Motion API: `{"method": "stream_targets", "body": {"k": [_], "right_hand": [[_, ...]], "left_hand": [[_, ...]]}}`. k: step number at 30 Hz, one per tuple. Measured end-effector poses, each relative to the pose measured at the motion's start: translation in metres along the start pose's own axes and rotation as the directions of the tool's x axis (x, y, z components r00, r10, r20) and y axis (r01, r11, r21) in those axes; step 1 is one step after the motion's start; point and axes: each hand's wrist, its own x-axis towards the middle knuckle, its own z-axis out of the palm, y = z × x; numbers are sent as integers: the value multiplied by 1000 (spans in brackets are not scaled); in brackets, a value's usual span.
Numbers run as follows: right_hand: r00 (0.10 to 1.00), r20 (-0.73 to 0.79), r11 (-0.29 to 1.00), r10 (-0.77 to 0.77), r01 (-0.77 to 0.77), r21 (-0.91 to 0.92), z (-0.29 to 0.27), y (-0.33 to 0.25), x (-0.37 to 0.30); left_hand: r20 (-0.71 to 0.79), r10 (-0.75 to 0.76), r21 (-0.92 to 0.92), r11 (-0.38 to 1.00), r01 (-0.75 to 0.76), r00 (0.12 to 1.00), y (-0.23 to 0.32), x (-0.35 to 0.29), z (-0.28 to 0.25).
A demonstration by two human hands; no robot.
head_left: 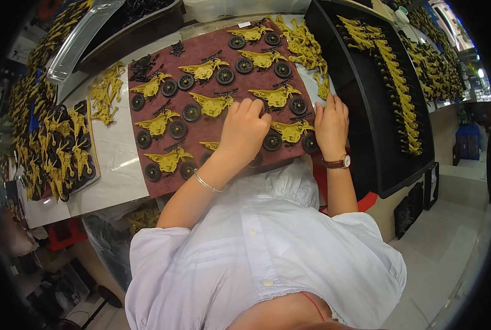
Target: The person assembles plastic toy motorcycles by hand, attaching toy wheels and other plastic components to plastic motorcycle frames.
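Note:
My left hand (245,129) is over the middle of a maroon mat (207,44), its fingers curled together between two yellow toy motorcycle bodies. What the fingertips hold, if anything, is hidden; a dark part shows beside them. To their left lies one yellow motorcycle body (212,105), and to their right another body (276,97) with a black wheel (298,105). My right hand (332,124) rests at the mat's right edge, fingers stretched forward and apart from the thumb. Just beyond its fingertips are loose yellow parts (322,85). Rows of similar bodies, wheels and black handlebars cover the mat.
A black tray (361,104) with a line of yellow parts stands at the right. Left of the mat are yellow pieces (107,91) and a board (95,165) heaped with motorcycles. Small black parts (142,65) lie at the mat's far left, near a dark bin (119,38).

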Motion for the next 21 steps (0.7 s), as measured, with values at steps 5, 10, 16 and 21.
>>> {"method": "stream_targets", "body": {"k": [5, 10, 16, 21], "right_hand": [[999, -1, 997, 45, -45, 58, -13, -1, -7], [984, 69, 970, 166, -175, 167, -17, 3, -10], [980, 48, 952, 193, -198, 235, -15, 6, -9], [985, 14, 954, 173, -171, 247, -16, 7, -10]], "left_hand": [[8, -57, -109, 992, 58, 998, -3, 2, -5], [153, -133, -655, 729, 201, 979, 0, 14, -18], [467, -255, -782, 328, 530, 847, 12, 24, -2], [413, -293, -847, 223, 482, 862, 13, 25, 21]]}}
